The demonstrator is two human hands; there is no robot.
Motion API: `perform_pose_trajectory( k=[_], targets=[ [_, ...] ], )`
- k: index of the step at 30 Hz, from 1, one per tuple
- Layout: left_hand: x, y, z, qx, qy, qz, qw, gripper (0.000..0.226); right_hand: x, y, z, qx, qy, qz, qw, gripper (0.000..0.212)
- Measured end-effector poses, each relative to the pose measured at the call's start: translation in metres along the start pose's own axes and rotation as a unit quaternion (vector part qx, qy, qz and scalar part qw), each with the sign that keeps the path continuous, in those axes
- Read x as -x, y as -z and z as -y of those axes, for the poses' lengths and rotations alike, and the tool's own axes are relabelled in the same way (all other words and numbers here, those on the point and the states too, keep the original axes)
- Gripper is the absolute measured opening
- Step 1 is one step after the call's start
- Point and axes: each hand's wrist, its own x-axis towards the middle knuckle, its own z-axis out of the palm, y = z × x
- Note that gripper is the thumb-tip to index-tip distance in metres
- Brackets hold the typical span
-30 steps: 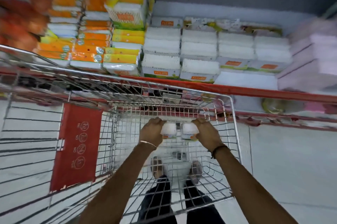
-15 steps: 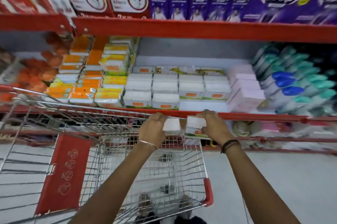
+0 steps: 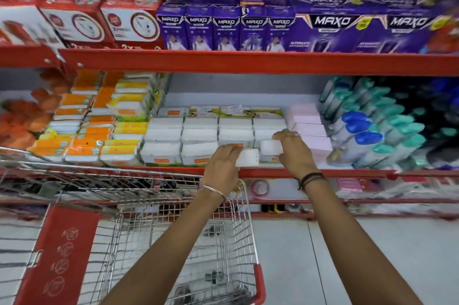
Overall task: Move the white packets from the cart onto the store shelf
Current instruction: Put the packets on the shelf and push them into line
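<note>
While both arms reached forward over the wire cart [image 3: 173, 242], each hand gripped one white packet at the front edge of the middle shelf [image 3: 248, 172]. The left hand [image 3: 221, 165] was closed around a packet [image 3: 247, 157] held just above the red shelf lip, its fingers wrapped over the packet's left end. The right hand [image 3: 294, 153] clasped a second packet [image 3: 270, 149], fingers curled over its top and right side, slightly deeper on the shelf and just beside the first. Behind and to the left of them stood rows of stacked white packets [image 3: 198, 135] already on the shelf, with pink packs [image 3: 310, 128] just to the right and orange and yellow packs [image 3: 94, 135] to the left. Purple boxes [image 3: 248, 29] and red boxes [image 3: 99, 24] filled the shelf above. Motion blur hid whether any packets lay in the cart's basket.
</note>
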Motion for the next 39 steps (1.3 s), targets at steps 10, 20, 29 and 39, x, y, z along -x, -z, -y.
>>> perform_pose_trajectory(
  k=[10, 20, 29, 39],
  targets=[
    [-0.035, -0.026, 0.001, -0.048, 0.061, 0.079, 0.994, 0.067, -0.02, -0.026, -0.012, 0.011, -0.003, 0.038, 0.999, 0.054],
    [-0.044, -0.046, 0.022, -0.028, 0.037, 0.122, 0.991, 0.066, -0.026, -0.043, -0.021, -0.085, -0.019, 0.079, 0.993, 0.061],
    [-0.023, -0.061, -0.01, 0.456, 0.534, -0.173, 0.691, 0.04, 0.021, -0.065, 0.007, -0.494, -0.365, -0.096, 0.783, 0.024],
    [-0.062, -0.048, -0.013, 0.644, 0.616, -0.132, 0.434, 0.063, -0.011, -0.063, -0.013, -0.703, -0.449, -0.031, 0.551, 0.065]
  ],
)
